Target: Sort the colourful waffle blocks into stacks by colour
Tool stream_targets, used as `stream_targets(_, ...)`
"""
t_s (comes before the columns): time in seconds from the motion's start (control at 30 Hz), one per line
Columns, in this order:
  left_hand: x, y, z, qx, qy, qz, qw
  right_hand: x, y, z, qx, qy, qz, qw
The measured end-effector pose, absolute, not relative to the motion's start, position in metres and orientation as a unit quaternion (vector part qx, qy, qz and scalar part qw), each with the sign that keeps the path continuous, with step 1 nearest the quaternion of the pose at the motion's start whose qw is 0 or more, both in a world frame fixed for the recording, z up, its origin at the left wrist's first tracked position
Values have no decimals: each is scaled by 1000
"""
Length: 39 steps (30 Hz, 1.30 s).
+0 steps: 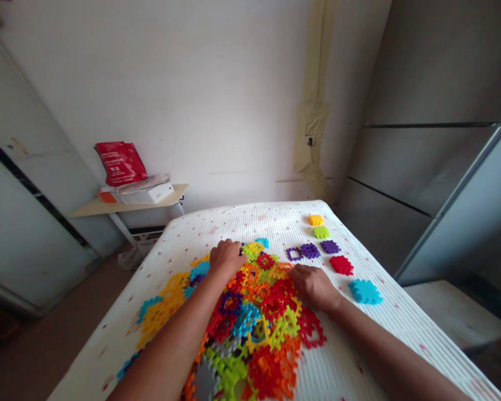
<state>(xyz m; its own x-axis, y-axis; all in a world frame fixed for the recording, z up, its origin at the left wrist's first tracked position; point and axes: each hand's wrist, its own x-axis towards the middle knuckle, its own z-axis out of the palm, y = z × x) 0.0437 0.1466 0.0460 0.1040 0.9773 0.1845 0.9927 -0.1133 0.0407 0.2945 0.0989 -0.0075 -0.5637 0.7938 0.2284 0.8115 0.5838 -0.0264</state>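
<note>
My left hand (227,259) rests on the far side of a heap of colourful interlocking plastic tiles (254,323), and my right hand (315,287) lies on its right edge, fingers curled down over the pieces. The heap sits on a white ribbed mattress cover (342,356). To the right, single tiles lie apart: a yellow tile (316,220), a green tile (321,232), three purple tiles (310,250), a red tile (341,265) and a blue tile (364,291). Beyond, at far left, a red bag (121,163) leans above a white box (150,193) on a small shelf (142,204).
</note>
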Motion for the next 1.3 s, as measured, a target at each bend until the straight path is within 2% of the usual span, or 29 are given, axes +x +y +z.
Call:
stream_targets(0.27,58,170,22,-766,-642,-19,29,297,100,-12,-445,-888,-36,110)
stream_targets(0.5,61,168,19,-779,-627,-22,28,297,102,-16,-447,-887,-40,106)
stream_targets(0.7,54,162,23,-780,-622,-72,-8,298,103,-18,-445,-887,-45,116)
stream_targets(0.93,30,140,31,-773,-600,-180,-103,297,103,-17,-447,-886,-46,112)
stream_targets(1.0,25,127,30,-752,-599,-221,-166,297,102,-14,-448,-886,-46,115)
stream_targets(1.07,22,113,28,-692,-581,-302,-304,296,102,-10,-451,-882,-43,132)
stream_targets(1.17,21,95,25,-530,-510,-432,-521,292,101,-2,-447,-870,-36,204)
stream_targets(1.3,26,81,23,-414,-461,-488,-615,275,95,8,-390,-865,-35,315)
